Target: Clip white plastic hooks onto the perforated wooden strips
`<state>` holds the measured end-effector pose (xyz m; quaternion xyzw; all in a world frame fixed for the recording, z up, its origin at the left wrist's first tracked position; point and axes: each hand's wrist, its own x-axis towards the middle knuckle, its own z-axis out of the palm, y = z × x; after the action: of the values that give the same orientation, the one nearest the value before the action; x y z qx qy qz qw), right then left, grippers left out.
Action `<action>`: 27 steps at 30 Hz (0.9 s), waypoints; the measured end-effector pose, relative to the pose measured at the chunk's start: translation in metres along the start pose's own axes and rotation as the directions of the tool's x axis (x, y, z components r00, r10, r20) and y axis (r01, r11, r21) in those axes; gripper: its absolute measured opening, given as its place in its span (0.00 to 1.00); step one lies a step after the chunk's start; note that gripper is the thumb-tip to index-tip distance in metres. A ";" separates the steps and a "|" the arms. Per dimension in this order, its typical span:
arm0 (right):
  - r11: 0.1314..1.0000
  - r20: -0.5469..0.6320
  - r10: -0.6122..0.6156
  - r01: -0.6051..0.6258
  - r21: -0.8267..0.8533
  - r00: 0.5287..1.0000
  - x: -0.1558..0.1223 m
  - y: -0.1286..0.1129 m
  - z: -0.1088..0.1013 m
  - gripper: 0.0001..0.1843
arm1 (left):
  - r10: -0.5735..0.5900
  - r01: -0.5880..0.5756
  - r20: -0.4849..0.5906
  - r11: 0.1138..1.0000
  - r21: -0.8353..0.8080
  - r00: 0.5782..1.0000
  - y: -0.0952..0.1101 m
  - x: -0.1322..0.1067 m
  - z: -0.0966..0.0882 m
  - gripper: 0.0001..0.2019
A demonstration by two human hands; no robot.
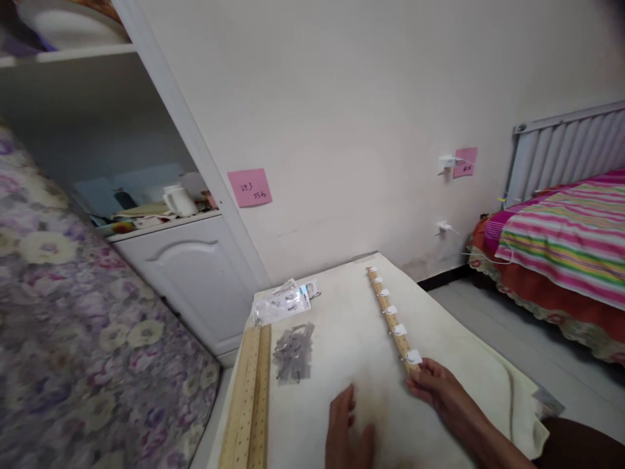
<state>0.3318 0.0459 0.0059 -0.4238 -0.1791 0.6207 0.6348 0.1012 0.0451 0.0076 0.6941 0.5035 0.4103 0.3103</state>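
In the head view, my right hand (439, 385) pinches the near end of a narrow wooden strip (393, 320). Several small white tags (399, 330), apparently on little metal rings or hooks, sit along that strip, which lies on the cloth-covered table (342, 339). My left hand (346, 426) hovers over or rests on the cloth to the left of it, thumb and fingers apart, with nothing in it. Further left is a pile of small grey pieces (293, 352), too indistinct to name. Wooden strips with rows of holes (250, 391) lie side by side along the left edge.
Clear plastic packets (283, 302) lie at the table's back left corner. A wall stands behind the table, with a pink note (249, 187) on it. Left are a floral curtain (88, 312) and a white cabinet (180, 267); right, a bed with striped cover (566, 221).
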 end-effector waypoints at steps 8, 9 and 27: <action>0.993 0.189 -0.051 0.069 -0.092 0.981 -0.025 0.060 0.032 0.15 | -0.182 0.178 0.093 0.983 0.048 0.979 0.081 0.023 0.035 0.52; 0.989 0.194 -0.050 0.075 -0.126 0.980 -0.027 0.065 0.033 0.14 | -0.210 0.207 0.073 0.977 0.041 0.975 0.086 0.022 0.035 0.54; 0.949 0.280 0.131 -0.038 -0.313 0.951 -0.071 0.086 0.046 0.20 | -0.171 0.188 -0.131 0.974 0.126 0.976 0.055 0.022 0.019 0.41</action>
<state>0.2304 -0.0174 -0.0122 -0.4256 -0.3474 0.6692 0.5004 0.1454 0.0489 0.0505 0.6396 0.6091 0.3856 0.2667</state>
